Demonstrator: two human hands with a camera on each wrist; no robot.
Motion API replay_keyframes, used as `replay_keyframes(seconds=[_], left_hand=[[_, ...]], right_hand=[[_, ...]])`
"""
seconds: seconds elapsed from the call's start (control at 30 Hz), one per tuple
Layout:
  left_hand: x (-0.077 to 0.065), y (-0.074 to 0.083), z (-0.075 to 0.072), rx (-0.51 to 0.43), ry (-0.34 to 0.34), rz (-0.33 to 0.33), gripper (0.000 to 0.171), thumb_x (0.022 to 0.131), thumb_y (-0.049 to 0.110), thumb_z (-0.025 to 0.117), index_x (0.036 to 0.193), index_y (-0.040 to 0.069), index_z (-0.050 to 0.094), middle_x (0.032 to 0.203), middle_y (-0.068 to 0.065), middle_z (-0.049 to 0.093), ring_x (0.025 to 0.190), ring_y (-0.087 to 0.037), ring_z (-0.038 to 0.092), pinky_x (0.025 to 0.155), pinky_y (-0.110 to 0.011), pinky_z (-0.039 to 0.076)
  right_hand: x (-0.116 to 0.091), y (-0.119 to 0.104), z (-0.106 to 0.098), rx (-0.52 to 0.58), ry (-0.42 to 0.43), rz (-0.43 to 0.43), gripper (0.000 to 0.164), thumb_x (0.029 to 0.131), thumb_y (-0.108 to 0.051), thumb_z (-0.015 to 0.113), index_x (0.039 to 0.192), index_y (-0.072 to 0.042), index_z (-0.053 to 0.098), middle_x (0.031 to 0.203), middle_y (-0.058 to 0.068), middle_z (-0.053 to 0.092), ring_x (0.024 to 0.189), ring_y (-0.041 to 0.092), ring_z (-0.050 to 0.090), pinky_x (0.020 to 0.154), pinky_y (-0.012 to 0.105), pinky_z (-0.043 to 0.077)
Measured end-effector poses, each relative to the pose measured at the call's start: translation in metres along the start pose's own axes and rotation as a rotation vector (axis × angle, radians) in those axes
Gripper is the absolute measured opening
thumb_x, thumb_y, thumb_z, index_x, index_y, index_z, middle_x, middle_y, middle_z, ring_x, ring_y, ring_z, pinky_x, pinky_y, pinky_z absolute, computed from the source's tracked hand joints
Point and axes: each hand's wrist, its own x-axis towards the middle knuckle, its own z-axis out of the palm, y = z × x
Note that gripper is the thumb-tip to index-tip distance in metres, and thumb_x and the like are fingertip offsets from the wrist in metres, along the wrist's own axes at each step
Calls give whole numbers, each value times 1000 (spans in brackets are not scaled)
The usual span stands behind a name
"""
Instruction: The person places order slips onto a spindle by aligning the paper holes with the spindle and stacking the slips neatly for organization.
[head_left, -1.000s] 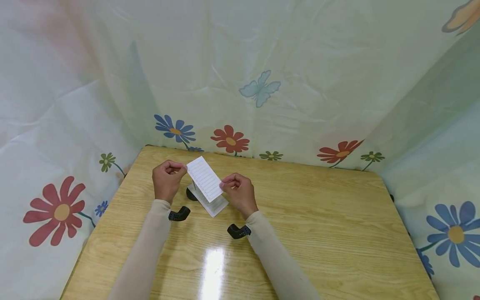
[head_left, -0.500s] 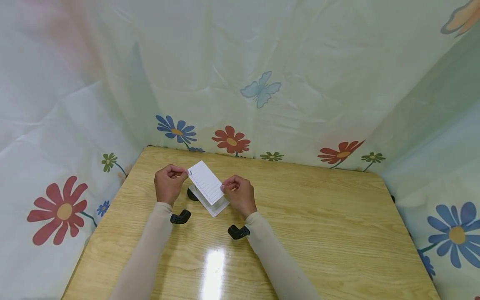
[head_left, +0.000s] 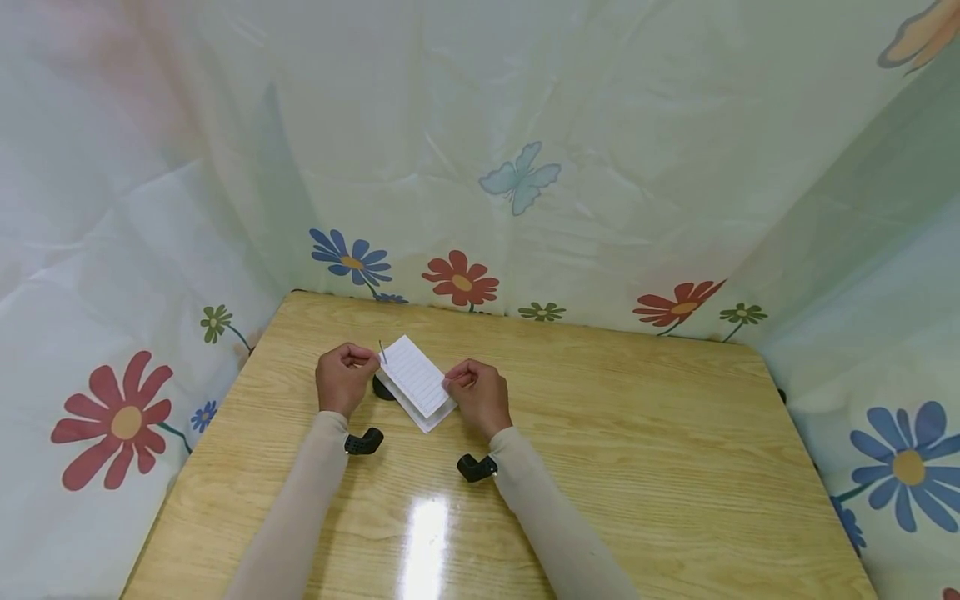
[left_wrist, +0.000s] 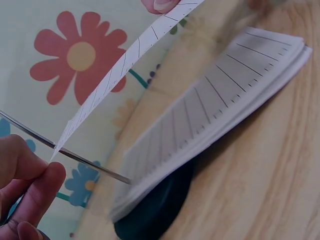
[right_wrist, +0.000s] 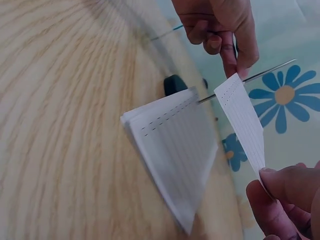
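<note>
A lined paper slip (head_left: 412, 373) is held up by both hands, with a thin metal spike (left_wrist: 95, 165) passing through it near one end. My left hand (head_left: 345, 379) pinches the slip at the end by the spike. At the opposite edge my right hand (head_left: 481, 397) pinches it between thumb and finger. Below the slip, a stack of similar lined slips (right_wrist: 167, 150) sits on the same spike. The spike rises from a round black base (left_wrist: 157, 207), partly covered by the stack. In the right wrist view the spike's pointed tip (right_wrist: 287, 64) stands out beyond the held slip.
The wooden table (head_left: 645, 450) reaches well out to the right of the hands. A flower-printed curtain (head_left: 600, 225) closes off its back and sides. Each wrist carries a small black camera mount, left (head_left: 365, 442) and right (head_left: 476, 468).
Both hands have lowered the slip toward the stack. The spike, under the slip a second ago, now shows through and above it. Both hands keep their pinch.
</note>
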Motion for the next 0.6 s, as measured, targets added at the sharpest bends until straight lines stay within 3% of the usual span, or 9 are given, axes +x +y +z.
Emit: replay_keyframes(seconds=[0.3, 0.6], left_hand=[[-1, -16, 6, 85, -23, -31, 5, 87, 10, 81, 88, 10, 77, 83, -6, 77, 69, -10, 64, 65, -25, 49], [-1, -24, 10, 175, -21, 34, 5, 86, 12, 82, 86, 10, 77, 85, -10, 78, 74, -15, 70, 72, -29, 51]], right_hand=[[1, 12, 9, -93, 15, 25, 7, 93, -16, 82, 89, -19, 78, 77, -5, 70, 71, 14, 62, 68, 30, 47], [-1, 19, 15, -181, 24, -2, 10, 92, -19, 84, 86, -22, 76, 73, -7, 69, 69, 12, 61, 66, 31, 45]])
